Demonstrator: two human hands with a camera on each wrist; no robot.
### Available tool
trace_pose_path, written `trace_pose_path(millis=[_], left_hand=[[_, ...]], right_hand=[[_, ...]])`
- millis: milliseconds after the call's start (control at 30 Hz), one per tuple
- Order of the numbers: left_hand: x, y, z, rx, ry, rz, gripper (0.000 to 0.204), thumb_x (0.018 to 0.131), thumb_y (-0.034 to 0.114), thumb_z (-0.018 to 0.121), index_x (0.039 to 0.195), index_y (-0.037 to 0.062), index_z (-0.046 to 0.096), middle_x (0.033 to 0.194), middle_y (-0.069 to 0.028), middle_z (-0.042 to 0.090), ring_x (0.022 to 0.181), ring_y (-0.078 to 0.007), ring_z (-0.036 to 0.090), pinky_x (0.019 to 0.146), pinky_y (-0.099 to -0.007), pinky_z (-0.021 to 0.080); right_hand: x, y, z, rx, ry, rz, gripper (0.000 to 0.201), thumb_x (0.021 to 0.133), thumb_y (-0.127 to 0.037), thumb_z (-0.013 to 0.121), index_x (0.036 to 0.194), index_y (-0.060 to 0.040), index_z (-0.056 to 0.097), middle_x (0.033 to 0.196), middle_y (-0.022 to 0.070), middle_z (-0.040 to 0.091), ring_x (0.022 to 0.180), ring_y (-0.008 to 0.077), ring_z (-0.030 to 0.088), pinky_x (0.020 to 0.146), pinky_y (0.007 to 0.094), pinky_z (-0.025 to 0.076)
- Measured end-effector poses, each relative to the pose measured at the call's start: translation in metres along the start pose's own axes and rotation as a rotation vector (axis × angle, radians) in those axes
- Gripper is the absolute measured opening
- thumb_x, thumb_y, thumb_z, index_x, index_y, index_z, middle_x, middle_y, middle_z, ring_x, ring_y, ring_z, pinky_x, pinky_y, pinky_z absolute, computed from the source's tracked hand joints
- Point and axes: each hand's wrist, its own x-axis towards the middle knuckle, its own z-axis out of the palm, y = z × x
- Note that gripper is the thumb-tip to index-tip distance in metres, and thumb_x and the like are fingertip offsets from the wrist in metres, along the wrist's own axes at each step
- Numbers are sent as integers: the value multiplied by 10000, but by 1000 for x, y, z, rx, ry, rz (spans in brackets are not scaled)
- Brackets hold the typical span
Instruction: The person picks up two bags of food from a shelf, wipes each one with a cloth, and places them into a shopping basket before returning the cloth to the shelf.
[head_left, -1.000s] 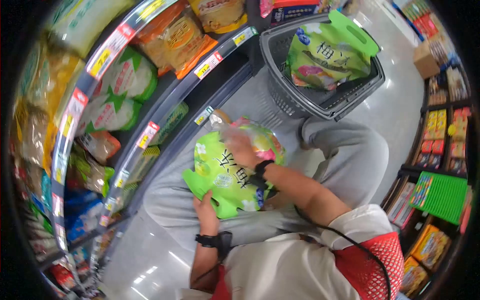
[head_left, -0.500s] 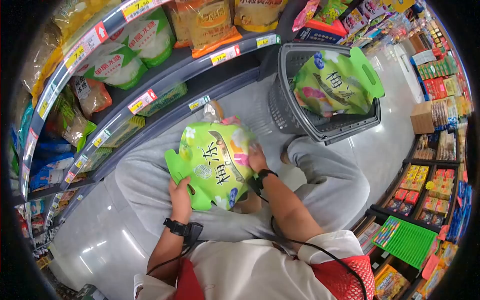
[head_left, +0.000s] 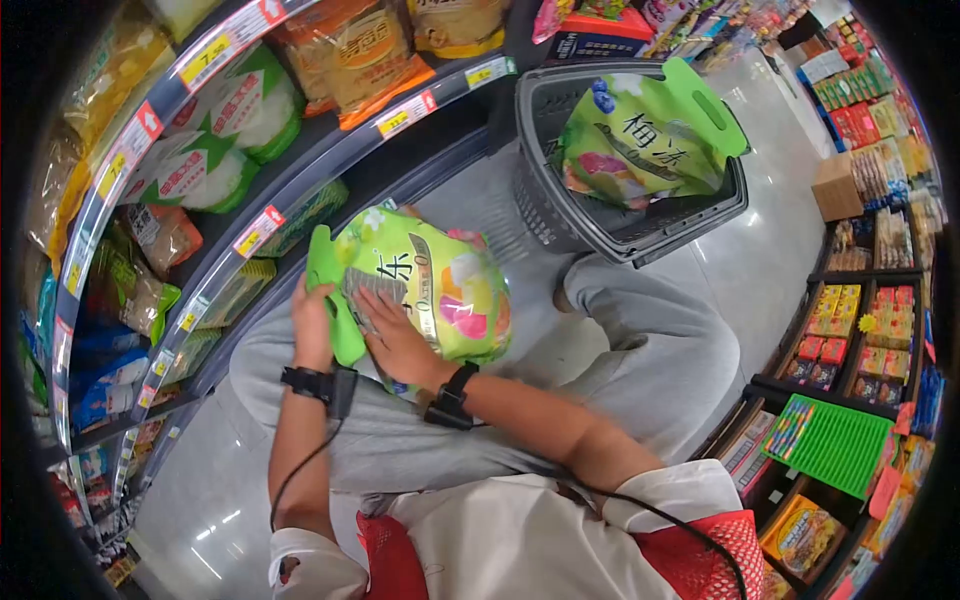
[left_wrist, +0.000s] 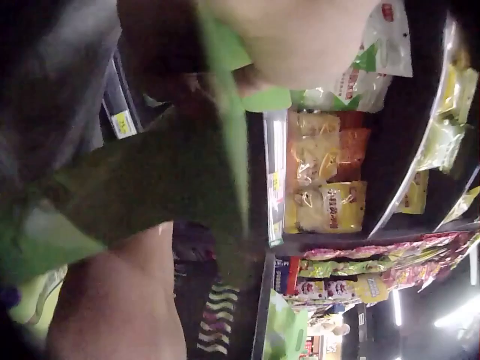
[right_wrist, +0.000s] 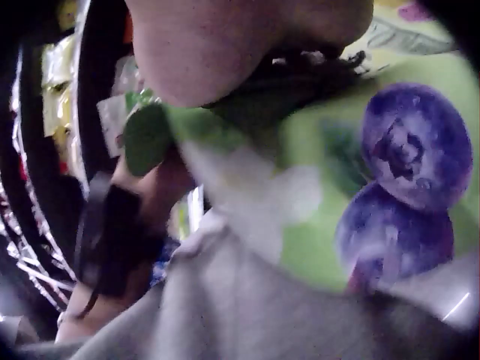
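Note:
A green jelly bag (head_left: 462, 285) with fruit pictures lies across the person's lap. At the bag's handle end, the left hand (head_left: 312, 322) grips the bright green handle strip. The right hand (head_left: 392, 332) rests on the bag's front with its fingers extended, covering part of the printed lettering. Blueberries printed on the jelly bag (right_wrist: 409, 157) show close up in the right wrist view, below the right hand (right_wrist: 247, 45). In the left wrist view the left hand (left_wrist: 307, 37) is partly cut off beside a blurred green edge.
A grey shopping basket (head_left: 575, 235) on the floor holds a second green jelly bag (head_left: 640, 145). Shelves (head_left: 290, 195) of bagged goods curve along the left. On the right, a display rack (head_left: 815, 385) carries small boxes and a green ribbed tray (head_left: 830, 445).
The bag on the lap has turned, its handle end swinging up and left. The right hand has moved from the bag's far side onto its front near the handle. The left hand keeps its hold.

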Motion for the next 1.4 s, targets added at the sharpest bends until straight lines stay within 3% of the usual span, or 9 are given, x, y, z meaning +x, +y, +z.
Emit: trace_pose_path(millis=[200, 367, 500, 600, 700, 867, 1067, 1167, 1400], left_hand=[[48, -22, -19, -234, 26, -164, 359, 866, 51, 547, 1221, 22, 589, 1082, -82, 645, 938, -211, 638, 806, -326, 509], [49, -33, -2, -274, 40, -194, 359, 870, 51, 550, 1227, 25, 580, 1120, -91, 632, 998, -224, 627, 845, -338, 507], [43, -22, 6, -256, -46, -196, 350, 876, 56, 556, 1223, 19, 581, 1098, -87, 640, 972, -222, 635, 839, -337, 510], [43, -22, 4, -251, -59, -229, 347, 884, 59, 561, 1228, 15, 581, 1089, -82, 648, 951, -216, 643, 831, -332, 515], [38, -15, 9, -265, -88, -231, 366, 890, 50, 562, 1253, 10, 574, 1103, -81, 652, 956, -209, 645, 838, -328, 516], [26, -4, 18, -162, -88, -133, 399, 895, 47, 568, 1292, 4, 563, 1138, -86, 655, 974, -194, 643, 853, -321, 513], [20, 3, 17, -54, -176, -90, 439, 876, 26, 569, 1315, 9, 554, 1084, -70, 656, 906, -156, 635, 778, -272, 511], [6, 14, 22, -16, -274, -84, 475, 866, 2, 558, 1341, 14, 530, 1026, -49, 643, 772, -112, 608, 636, -240, 483], [-11, -1, 29, -146, -143, -181, 367, 884, 11, 562, 1249, 40, 540, 940, -24, 619, 676, -97, 565, 598, -236, 464]], right_hand=[[-54, 91, -44, -654, -55, 18, 601, 972, -220, 514, 1538, -133, 329, 1609, 128, 277, 1461, 388, 268, 1192, 481, 240], [-86, 133, -38, -512, 417, 629, 616, 980, -245, 441, 1557, -131, 259, 1582, 222, 278, 1420, 428, 321, 1156, 507, 297], [-113, 199, -40, -98, 361, 1248, 574, 967, -324, 572, 1437, -27, 426, 1128, 238, 682, 989, 422, 668, 902, 509, 520], [-176, 351, 20, 255, 247, 805, 472, 973, -344, 567, 1331, -38, 535, 1108, 167, 695, 964, 323, 689, 821, 429, 559], [-142, 252, -17, 500, 60, 1143, 386, 972, -354, 565, 1237, -73, 577, 1026, 102, 693, 851, 237, 681, 727, 393, 561], [-84, 152, -6, 1058, 229, 1301, 327, 971, -359, 550, 1174, -107, 597, 979, 42, 682, 806, 145, 672, 697, 353, 564], [-7, 54, -6, 591, 175, 547, 398, 953, -258, 621, 1272, -30, 553, 1188, 89, 632, 1112, 186, 601, 940, 335, 479], [25, 18, -38, 438, 215, 223, 446, 932, -196, 655, 1311, -10, 511, 1130, 117, 634, 1048, 238, 615, 923, 355, 479], [-23, 58, -55, -6, 111, 195, 395, 833, -174, 654, 1189, -32, 557, 1112, 208, 606, 1072, 394, 586, 901, 463, 492]])
